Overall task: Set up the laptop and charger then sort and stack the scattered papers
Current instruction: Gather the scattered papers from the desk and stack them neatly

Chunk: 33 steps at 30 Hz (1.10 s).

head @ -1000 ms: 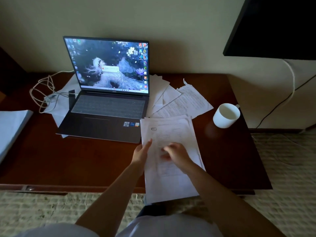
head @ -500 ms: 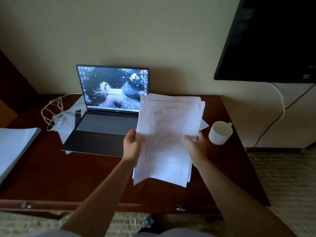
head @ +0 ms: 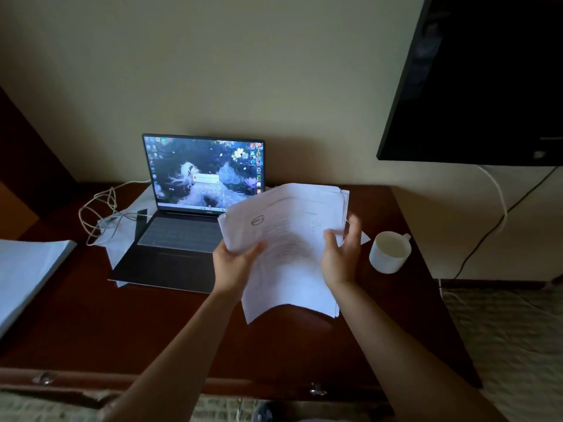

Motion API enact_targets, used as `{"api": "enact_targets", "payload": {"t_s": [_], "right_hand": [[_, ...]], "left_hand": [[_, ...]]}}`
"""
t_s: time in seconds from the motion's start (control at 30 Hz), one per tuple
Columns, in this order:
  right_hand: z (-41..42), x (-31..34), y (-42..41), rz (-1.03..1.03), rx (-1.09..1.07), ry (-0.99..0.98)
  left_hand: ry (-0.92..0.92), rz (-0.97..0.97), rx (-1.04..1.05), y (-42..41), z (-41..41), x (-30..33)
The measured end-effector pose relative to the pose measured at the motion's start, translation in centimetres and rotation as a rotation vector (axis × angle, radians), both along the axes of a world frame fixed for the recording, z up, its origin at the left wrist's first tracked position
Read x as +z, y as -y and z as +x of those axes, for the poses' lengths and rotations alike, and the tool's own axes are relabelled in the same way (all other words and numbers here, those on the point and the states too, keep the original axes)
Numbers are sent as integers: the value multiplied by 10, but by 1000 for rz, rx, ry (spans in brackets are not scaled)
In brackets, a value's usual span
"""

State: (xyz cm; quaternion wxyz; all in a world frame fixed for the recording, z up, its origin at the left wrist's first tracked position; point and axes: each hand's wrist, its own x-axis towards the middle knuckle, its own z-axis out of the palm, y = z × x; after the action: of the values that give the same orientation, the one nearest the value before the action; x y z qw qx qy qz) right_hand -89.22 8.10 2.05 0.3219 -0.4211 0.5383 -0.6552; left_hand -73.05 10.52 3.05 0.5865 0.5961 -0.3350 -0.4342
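now both hands, left hand and right hand, clamp the paper stack above the bench; stacking step; next likely squaring its edges.

The laptop stands open on the desk, toward its back. Left of it lies the coiled charger cable — farther left, a paper pile. Right of the laptop, both hands hold the paper stack above the desk — the mug sits beyond.

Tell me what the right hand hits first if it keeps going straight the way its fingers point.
The right hand points up and away toward the wall; past the papers it grips, probably the wall, though depth is unclear.
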Motion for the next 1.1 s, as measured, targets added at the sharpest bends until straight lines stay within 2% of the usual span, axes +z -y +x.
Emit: {"api": "enact_targets", "payload": {"t_s": [0.13,0.27,0.43,0.53,0.63,0.7,0.8,0.87,0.97,1.03,1.1], "right_hand": [[-2,-17,1,144,-6,-49],[-5,-25,7,168,-19,-65],[5,-60,8,426,44,-103],[3,-59,33,466,47,-55],[-1,-63,61,577,144,-65],[-3,-72,74,679,135,-17],[-8,-93,99,879,-152,63],[-10,-99,116,929,-277,237],[-10,-108,137,961,-299,478],[-9,-112,145,1039,-241,386],[-6,-117,147,1087,-145,89]], "left_hand": [[60,117,-10,-1,-4,-13],[42,143,-10,8,-3,-22],[85,291,-88,23,-1,-48],[169,328,-92,38,6,-58],[320,390,-179,56,12,-66],[417,406,-207,66,12,-74],[566,431,-205,83,14,-84],[649,471,-238,94,17,-91],[677,530,-283,109,25,-103],[672,556,-304,116,28,-110],[632,558,-301,121,29,-115]]}}
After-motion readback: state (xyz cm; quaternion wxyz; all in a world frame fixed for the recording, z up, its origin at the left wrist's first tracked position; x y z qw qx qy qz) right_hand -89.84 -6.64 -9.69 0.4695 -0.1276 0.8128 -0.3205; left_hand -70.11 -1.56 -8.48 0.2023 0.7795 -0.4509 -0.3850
